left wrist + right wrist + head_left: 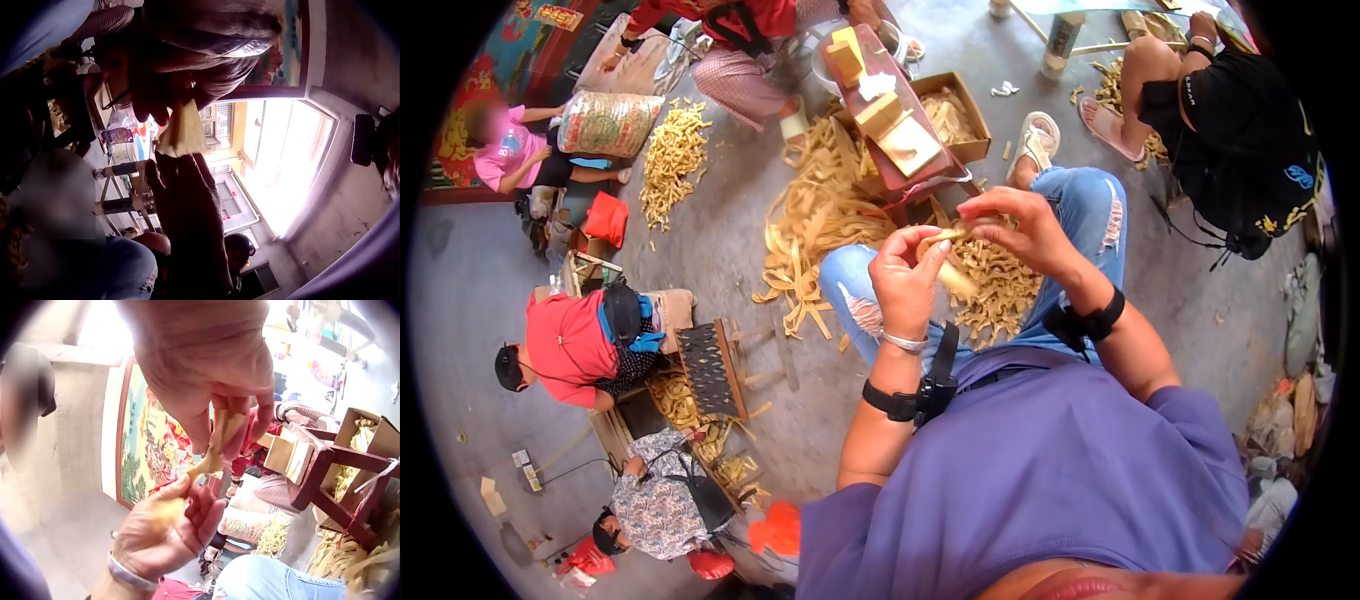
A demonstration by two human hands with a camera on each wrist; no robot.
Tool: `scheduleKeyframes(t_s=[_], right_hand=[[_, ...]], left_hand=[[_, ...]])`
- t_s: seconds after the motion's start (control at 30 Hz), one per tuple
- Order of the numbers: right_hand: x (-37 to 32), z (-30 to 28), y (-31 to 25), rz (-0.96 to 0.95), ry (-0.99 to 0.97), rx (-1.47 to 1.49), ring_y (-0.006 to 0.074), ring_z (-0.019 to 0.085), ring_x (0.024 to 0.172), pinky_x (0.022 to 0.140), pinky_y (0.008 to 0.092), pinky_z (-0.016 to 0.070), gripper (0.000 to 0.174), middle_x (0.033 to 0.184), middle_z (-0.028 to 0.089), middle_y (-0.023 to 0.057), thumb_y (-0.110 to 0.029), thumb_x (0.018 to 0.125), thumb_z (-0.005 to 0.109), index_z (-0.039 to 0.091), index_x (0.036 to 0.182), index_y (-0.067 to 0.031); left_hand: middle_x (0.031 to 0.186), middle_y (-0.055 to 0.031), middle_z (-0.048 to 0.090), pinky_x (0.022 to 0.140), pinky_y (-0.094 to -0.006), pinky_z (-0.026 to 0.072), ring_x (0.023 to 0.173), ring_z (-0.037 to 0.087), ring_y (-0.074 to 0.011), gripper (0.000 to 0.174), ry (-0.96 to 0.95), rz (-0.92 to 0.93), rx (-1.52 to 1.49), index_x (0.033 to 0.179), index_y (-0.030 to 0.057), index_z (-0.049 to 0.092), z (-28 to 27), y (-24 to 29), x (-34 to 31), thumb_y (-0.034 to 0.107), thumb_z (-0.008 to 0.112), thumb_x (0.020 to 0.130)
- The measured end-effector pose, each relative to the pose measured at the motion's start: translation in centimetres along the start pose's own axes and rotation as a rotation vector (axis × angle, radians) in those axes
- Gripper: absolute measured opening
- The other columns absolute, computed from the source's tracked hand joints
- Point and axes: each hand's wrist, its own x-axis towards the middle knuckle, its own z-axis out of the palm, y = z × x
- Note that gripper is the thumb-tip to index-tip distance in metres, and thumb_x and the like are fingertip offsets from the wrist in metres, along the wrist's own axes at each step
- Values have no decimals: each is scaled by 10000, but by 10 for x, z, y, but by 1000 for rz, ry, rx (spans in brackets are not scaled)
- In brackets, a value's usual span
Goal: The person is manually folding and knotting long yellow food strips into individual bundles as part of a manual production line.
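A soft, flat yellow-tan strip [217, 447] is stretched and twisted between the two hands above the lap. My left hand [905, 280] pinches its near end between thumb and fingers, and a loose, blurred tail hangs below that hand in the head view. Fingers of my right hand [1028, 232] grip the other end, seen from above in the right wrist view. Between the knees lies a pile of short twisted pieces [1000, 290] of the same colour. In the left wrist view the strip [183, 131] spans both hands, which are dark against the light.
Long loose strips [815, 230] heap on the floor ahead, beside a dark red bench [920, 150] bearing pale blocks. A cardboard box [970, 115] of strips stands behind it. Another pile of twisted pieces [673, 160] lies near a full sack [608, 122]. Several people sit around.
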Motion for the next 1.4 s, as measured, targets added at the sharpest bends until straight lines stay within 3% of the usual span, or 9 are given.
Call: scheduleKeyframes(t_s=[0.17, 0.33, 0.43, 0.57, 0.8, 1.0, 1.2, 1.23, 1.4], right_hand=[[25, -3, -5, -259, -60, -76, 158, 639, 851, 735, 264, 504, 233, 928, 673, 88, -40, 760, 723, 683, 989, -34], [63, -6, 26, 61, -28, 84, 89, 631, 746, 646, 243, 517, 156, 817, 687, 50, -81, 756, 741, 691, 885, -9], [101, -7, 37, 182, -29, 146, 97, 627, 741, 656, 246, 518, 336, 837, 662, 66, -90, 748, 722, 615, 1054, -2], [142, -2, 72, 252, 56, 176, 104, 626, 692, 634, 234, 519, 321, 814, 655, 77, -88, 764, 699, 610, 1061, -4], [171, 3, 97, 369, -2, 91, 75, 598, 591, 510, 202, 480, 176, 700, 646, 58, -119, 783, 670, 665, 913, -2], [176, 3, 101, 436, 23, 194, 89, 593, 581, 515, 210, 480, 235, 685, 619, 34, -124, 731, 691, 644, 912, 19], [178, 10, 140, 113, 261, -316, 111, 614, 636, 546, 244, 490, 303, 789, 648, 85, -109, 716, 706, 619, 985, 1], [175, -1, 133, 401, 174, -21, 125, 631, 713, 591, 267, 506, 419, 856, 653, 97, -69, 719, 706, 559, 1109, -19], [145, -17, 113, 296, 209, 442, 142, 634, 752, 577, 235, 496, 560, 912, 657, 123, 16, 741, 712, 445, 1232, -27]], left_hand=[[783, -21, 636, 666, -188, 483, 730, 587, -63, 117, -64, -139, -157, 915, -4, 622, -1, 4, 18, 2, 686, 817], [724, -19, 615, 612, -231, 436, 658, 552, -101, 133, -23, 89, 285, 937, -9, 705, -7, -12, 68, 78, 674, 842], [733, -44, 630, 612, -259, 446, 669, 558, -97, 156, -44, 228, 418, 922, -12, 706, -17, -29, 110, 112, 681, 831], [700, -8, 644, 473, -167, 375, 523, 488, -21, 151, 16, -54, 241, 902, -28, 688, -16, -29, 148, 98, 701, 821], [661, -38, 641, 423, -168, 334, 467, 449, -23, 144, 78, -62, 245, 884, -23, 687, -24, -62, 182, 102, 705, 817], [679, -39, 651, 537, -202, 424, 587, 558, -66, 141, 71, -99, 277, 858, -54, 684, -21, -61, 186, 79, 681, 811], [666, -50, 656, 553, -214, 449, 578, 578, -84, 121, 99, -31, 361, 800, -48, 678, -30, -87, 190, 72, 685, 805], [666, -46, 654, 554, -217, 449, 577, 576, -85, 121, 114, -32, 393, 796, -47, 675, -33, -85, 186, 73, 684, 807], [680, -17, 633, 466, -181, 375, 509, 491, -38, 110, 109, -41, 217, 876, -24, 664, -37, -65, 174, 74, 681, 829]])
